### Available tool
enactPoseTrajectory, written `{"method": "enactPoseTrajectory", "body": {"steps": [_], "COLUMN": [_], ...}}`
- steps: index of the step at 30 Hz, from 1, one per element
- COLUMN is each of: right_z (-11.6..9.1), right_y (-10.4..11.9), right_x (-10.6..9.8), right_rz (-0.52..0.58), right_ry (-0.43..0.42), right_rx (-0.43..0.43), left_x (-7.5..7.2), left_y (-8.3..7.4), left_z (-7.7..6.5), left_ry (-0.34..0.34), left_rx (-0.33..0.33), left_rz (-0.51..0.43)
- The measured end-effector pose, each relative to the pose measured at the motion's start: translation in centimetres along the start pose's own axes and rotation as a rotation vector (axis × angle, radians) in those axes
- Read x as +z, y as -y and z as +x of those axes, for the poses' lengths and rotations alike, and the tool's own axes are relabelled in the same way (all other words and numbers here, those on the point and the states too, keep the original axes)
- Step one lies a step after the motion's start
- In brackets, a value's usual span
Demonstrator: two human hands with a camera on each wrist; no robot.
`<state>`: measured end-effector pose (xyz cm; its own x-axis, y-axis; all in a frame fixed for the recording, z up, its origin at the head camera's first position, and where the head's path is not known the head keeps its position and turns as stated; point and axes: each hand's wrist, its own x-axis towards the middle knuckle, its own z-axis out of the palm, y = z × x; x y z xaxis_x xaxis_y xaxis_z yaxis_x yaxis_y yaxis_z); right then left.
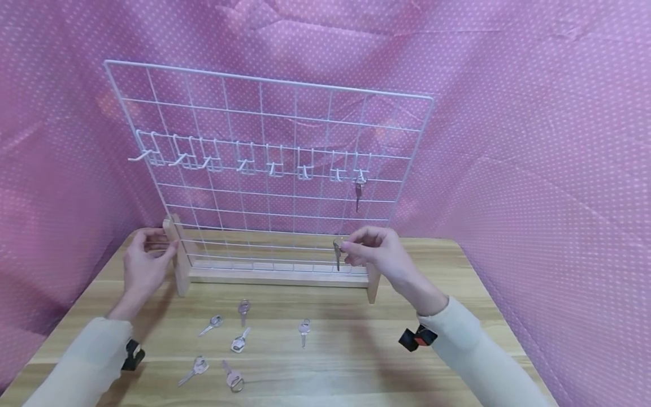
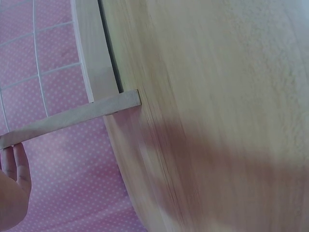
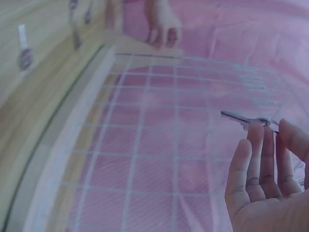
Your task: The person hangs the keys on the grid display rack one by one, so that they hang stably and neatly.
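Observation:
My right hand (image 1: 373, 251) pinches a key (image 1: 337, 255) by its ring between thumb and fingertips, in front of the lower right of a white wire grid rack (image 1: 277, 198). In the right wrist view the key (image 3: 241, 118) points away from the fingers. At the rack's left end, my left hand (image 1: 147, 263) grips the wooden side post (image 1: 178, 260) between thumb and fingers. A row of white hooks (image 1: 274, 168) crosses the grid. From the rightmost hook hangs another key (image 1: 358, 195); the other hooks carry no keys.
Several loose keys lie on the wooden table (image 1: 427, 345) before the rack, among them one key (image 1: 304, 332) apart toward the middle. A wooden base bar (image 1: 280, 277) joins the two posts. Pink dotted cloth (image 1: 534, 141) surrounds the table at the back and sides.

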<state>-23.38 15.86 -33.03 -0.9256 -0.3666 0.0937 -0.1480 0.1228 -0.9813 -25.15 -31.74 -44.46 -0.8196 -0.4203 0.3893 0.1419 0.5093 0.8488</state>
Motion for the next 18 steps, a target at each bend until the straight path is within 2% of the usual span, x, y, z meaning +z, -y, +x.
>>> {"method": "enactPoseTrajectory", "body": {"steps": [12,18], "right_z": [1.1,2.1], "right_y": [4.9,6.5], "right_x": [0.8,1.1], "right_rz": [0.098,0.159], "right_ry": [-0.088,-0.154], "right_rx": [-0.083,-0.097], "left_x": [-0.2,-0.2], "left_y": [0.1,0.1], "left_z": [0.1,0.1], "left_ry": [-0.003,-0.004], "left_rx": [0.002,0.008], "left_rz": [0.010,0.019]}}
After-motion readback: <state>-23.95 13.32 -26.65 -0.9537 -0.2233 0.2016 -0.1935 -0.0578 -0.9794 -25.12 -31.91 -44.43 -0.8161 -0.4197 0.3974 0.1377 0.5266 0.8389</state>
